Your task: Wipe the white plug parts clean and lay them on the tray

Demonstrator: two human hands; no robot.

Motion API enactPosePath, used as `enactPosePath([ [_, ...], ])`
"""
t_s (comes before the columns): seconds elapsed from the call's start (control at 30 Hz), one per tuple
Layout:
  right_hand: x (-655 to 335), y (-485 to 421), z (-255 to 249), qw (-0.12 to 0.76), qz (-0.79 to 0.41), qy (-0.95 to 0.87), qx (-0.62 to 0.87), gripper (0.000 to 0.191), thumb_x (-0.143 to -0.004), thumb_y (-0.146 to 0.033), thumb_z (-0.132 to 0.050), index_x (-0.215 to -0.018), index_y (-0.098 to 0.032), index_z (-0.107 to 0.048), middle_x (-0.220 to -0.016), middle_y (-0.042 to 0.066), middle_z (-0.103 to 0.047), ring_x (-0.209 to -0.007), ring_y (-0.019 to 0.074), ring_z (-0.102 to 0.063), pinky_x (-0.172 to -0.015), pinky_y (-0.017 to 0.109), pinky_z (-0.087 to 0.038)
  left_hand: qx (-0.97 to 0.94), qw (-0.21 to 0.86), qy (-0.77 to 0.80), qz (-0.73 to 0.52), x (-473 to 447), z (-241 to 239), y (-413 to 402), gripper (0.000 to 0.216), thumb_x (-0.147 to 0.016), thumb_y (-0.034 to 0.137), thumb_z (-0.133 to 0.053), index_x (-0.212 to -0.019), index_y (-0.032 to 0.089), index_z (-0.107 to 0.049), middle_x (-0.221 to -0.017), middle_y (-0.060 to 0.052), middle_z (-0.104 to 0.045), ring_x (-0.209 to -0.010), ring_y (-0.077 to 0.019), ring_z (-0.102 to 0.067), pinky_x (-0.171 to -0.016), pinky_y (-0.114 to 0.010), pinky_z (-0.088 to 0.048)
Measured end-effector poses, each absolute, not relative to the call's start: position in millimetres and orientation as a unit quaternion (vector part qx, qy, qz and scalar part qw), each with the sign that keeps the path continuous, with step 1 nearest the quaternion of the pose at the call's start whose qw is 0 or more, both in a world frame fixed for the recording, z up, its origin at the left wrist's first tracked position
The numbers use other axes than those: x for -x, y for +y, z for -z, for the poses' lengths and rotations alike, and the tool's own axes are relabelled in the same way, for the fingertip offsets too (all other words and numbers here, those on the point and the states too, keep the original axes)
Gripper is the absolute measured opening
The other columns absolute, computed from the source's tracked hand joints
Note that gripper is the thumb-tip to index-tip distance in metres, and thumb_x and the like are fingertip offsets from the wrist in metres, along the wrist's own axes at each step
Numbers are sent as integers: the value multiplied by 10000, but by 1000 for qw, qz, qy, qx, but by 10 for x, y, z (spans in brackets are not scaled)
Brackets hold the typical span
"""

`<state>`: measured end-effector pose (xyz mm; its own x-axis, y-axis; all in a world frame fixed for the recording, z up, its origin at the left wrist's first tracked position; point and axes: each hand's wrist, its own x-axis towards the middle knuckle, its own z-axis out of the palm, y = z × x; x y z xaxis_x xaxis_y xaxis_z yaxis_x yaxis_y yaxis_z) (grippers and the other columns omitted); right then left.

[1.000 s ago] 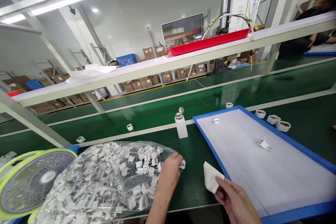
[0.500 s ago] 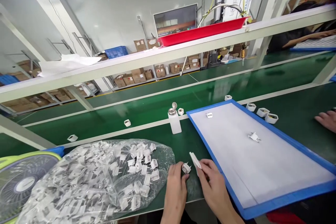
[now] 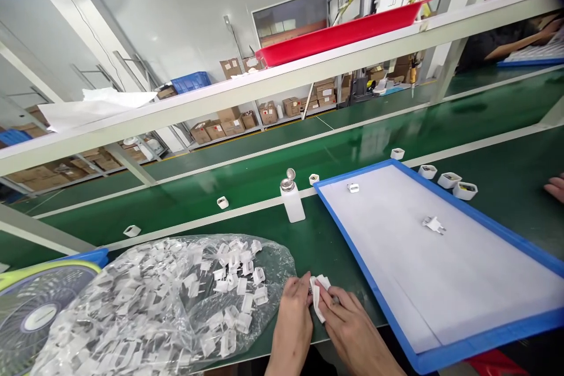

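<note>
My left hand (image 3: pixel 294 312) is closed around a small white plug, which is now almost wholly hidden by fingers and cloth. With my right hand (image 3: pixel 346 316) I pinch a folded white cloth (image 3: pixel 318 305) and press it against that plug. Left of my hands lies a clear plastic bag (image 3: pixel 282 261) with many white plug housings (image 3: pixel 233 261) in and on it. To the right, a blue-rimmed white tray (image 3: pixel 388 235) carries a two-pin plug (image 3: pixel 434 224) and a second small white piece (image 3: pixel 353 188) near its far left corner.
A white pump bottle (image 3: pixel 293 204) stands behind my hands. White cases (image 3: pixel 465 190) sit beyond the tray, others along the conveyor (image 3: pixel 176 197). A fan (image 3: pixel 42 314) is at lower left. Overhead, a shelf holds a red tray (image 3: pixel 343 35). Another person's hand (image 3: pixel 556 187) shows at right.
My right hand has moved left and brought the cloth onto the plug in my left hand. The plug, visible before, is now covered. The view has shifted slightly.
</note>
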<state>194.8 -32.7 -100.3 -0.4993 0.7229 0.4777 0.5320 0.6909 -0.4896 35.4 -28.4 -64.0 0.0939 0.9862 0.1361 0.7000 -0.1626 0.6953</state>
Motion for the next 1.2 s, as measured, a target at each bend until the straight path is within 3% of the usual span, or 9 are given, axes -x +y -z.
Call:
enactPosePath([
  [0.2, -1859, -207, 936, 349, -139, -843, 385, 541, -919, -15, -421, -1434, -146, -520, -1317, 116, -675, -1117, 259, -600, -902, 412, -532, -712, 195, 609, -290, -427, 555, -260, 424, -880, 45, -353, -975, 166, -748, -838, -107, -729, -832, -255, -633, -766, -377, -546],
  [0.37, -1861, -368, 1060, 372, -144, -836, 377, 524, -890, -22, -439, -1365, -177, -595, -1304, 110, -687, -1106, 295, -608, -874, 445, -528, -704, 171, 621, -299, -424, 648, -240, 407, -862, 47, -367, -1012, 126, -737, -846, -139, -728, -841, -270, -651, -755, -384, -549],
  [0.47, -1850, -346, 989, 381, -187, -820, 385, 522, -898, -22, -418, -1358, -191, -601, -1315, 110, -676, -1099, 287, -594, -895, 454, -515, -707, 166, 614, -308, -422, 642, -244, 393, -877, 56, -363, -913, 156, -742, -817, -118, -719, -822, -257, -647, -757, -372, -542],
  [0.53, -1820, -275, 872, 387, -229, -801, 394, 487, -912, -36, -404, -1313, -196, -629, -1236, 117, -700, -1055, 274, -591, -892, 446, -515, -710, 166, 607, -317, -422, 619, -254, 401, -866, 38, -360, -879, 170, -739, -792, -99, -712, -805, -246, -646, -741, -353, -543],
  [0.73, -1828, -180, 472, 419, -377, -699, 441, 381, -976, -207, -388, -862, -213, -752, -802, 72, -676, -798, 248, -617, -723, 374, -502, -712, 166, 567, -378, -393, 542, -412, 469, -872, 32, -349, -1053, 185, -754, -849, -107, -732, -814, -224, -684, -693, -307, -586],
  [0.87, -1998, -280, 256, 434, -499, -590, 464, 357, -964, -398, -504, -913, -188, -787, -787, 53, -696, -784, 239, -654, -715, 336, -508, -674, 156, 536, -484, -423, 471, -619, 457, -953, 108, -349, -1168, 207, -739, -978, -119, -766, -921, -219, -709, -716, -275, -589],
  [1.03, -2001, -424, 93, 464, -628, -443, 441, 461, -887, -564, -601, -993, -153, -783, -892, 98, -731, -878, 267, -672, -799, 369, -549, -575, 134, 567, -574, -564, 332, -754, 367, -953, 162, -440, -1064, 223, -783, -1009, -98, -784, -958, -231, -729, -740, -269, -596],
  [1.13, -1856, -565, 115, 488, -688, -378, 383, 456, -805, -573, -718, -942, -147, -800, -777, 78, -689, -773, 233, -622, -728, 325, -531, -507, 125, 616, -590, -623, 271, -753, 338, -904, 168, -500, -1065, 233, -790, -1055, -80, -789, -990, -241, -733, -794, -273, -590],
  [1.2, -1777, -686, 149, 495, -677, -390, 382, 442, -820, -563, -713, -955, -153, -805, -705, 48, -637, -706, 204, -577, -659, 287, -502, -447, 173, 636, -605, -636, 244, -730, 295, -856, 195, -593, -1071, 233, -791, -1068, -74, -791, -984, -253, -732, -840, -296, -581],
])
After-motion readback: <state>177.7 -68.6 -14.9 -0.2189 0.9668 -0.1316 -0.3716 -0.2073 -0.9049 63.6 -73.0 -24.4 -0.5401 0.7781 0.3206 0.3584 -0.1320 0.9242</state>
